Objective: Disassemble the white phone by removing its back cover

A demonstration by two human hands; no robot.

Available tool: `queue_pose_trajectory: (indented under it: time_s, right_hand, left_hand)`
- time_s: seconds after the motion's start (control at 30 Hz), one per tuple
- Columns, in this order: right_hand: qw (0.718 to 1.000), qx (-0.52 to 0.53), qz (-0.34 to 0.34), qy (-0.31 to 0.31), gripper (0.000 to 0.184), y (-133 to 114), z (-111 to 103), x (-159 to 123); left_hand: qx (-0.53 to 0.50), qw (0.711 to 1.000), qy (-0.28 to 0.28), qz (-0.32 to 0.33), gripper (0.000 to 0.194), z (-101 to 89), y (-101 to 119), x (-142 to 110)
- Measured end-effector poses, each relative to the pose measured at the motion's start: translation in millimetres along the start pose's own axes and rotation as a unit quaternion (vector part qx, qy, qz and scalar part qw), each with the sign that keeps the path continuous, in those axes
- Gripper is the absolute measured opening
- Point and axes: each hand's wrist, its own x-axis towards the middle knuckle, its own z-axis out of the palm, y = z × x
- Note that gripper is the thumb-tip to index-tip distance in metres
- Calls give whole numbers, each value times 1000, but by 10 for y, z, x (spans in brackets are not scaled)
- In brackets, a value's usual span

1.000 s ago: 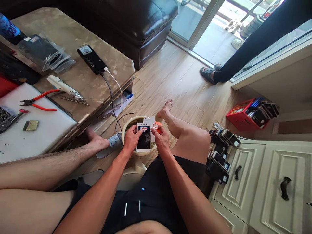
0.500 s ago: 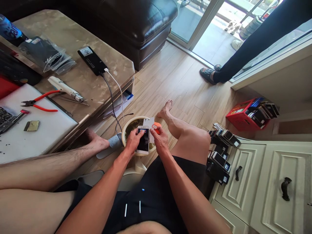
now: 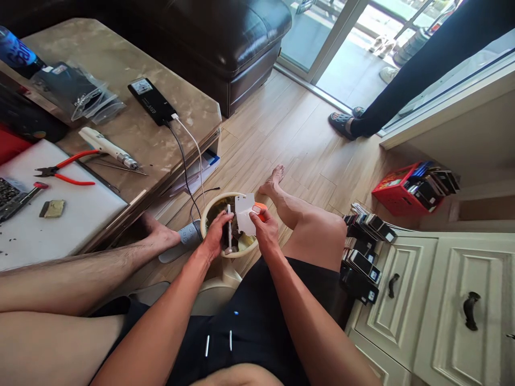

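My left hand point(image 3: 214, 236) is closed around a white-edged smartphone point(image 3: 229, 230), turned nearly edge-on so that its screen is hidden. In my right hand point(image 3: 265, 225), thumb and fingers pinch a thin whitish sheet point(image 3: 243, 217) with small dark marks at its top corner. An orange piece point(image 3: 261, 210) shows behind the right fingers; whether it is joined to the sheet I cannot tell. Both hands are over a cream-rimmed bin point(image 3: 241, 254) with scraps inside, and the sheet stands just right of the phone, apart from it.
On the table point(image 3: 173, 91) at left lie a black power bank point(image 3: 153, 102) with cables, red-handled cutters point(image 3: 66, 168), and a white electric screwdriver point(image 3: 108, 147). Stacked phones point(image 3: 364, 265) and a red box point(image 3: 398, 190) are at right. Another person's leg point(image 3: 406, 80) stands by the door.
My left hand has tilted the phone from face-up to nearly edge-on and drawn it slightly left. The whitish sheet in my right hand is now more fully exposed.
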Motion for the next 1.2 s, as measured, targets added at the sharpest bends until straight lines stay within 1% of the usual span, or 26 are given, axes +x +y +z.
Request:
queue_pose_trajectory:
  time_s: [0.03, 0.07, 0.17, 0.23, 0.33, 0.43, 0.73, 0.87, 0.97, 1.07, 1.13, 1.2]
  right_hand:
    - [1000, 0, 0, 8, 36, -11, -15, 8]
    - [1000, 0, -1, 15, 36, -23, -29, 16]
    - [999, 5, -3, 32, 34, -63, -58, 32]
    - [999, 12, -5, 37, 35, -88, -68, 33]
    - [999, 22, -7, 46, 38, -116, -83, 28]
    - [998, 31, -7, 53, 38, -131, -105, 27]
    - [998, 32, -7, 50, 40, -126, -138, 9]
    - [998, 17, -17, 50, 40, -126, -135, 8]
    - [998, -11, -32, 56, 40, -137, -136, -4]
    - [996, -51, -41, 61, 40, -128, -112, -51]
    - [995, -81, -36, 44, 39, -91, -68, -98]
    - [993, -113, -19, 1, 34, -27, -9, -141]
  left_hand:
    - [-13, 1000, -1, -7, 32, -23, 54, -5]
    - [-26, 1000, -5, -11, 32, -39, 111, -14]
    - [-63, 997, -29, -15, 43, -45, 262, -66]
    - [-82, 996, -44, -12, 49, -27, 322, -106]
    - [-118, 991, -67, -13, 57, -11, 357, -142]
    - [-148, 986, -73, -18, 64, -21, 372, -148]
    - [-130, 988, -78, -32, 76, 9, 490, -207]
    - [-102, 992, -71, -20, 75, -18, 472, -178]
    - [-62, 998, -33, -2, 69, -69, 415, -99]
    - [-39, 999, 6, 1, 62, -102, 310, -2]
    - [-30, 999, 23, -6, 59, -94, 212, 51]
    - [-20, 999, 29, -17, 57, -66, 104, 85]
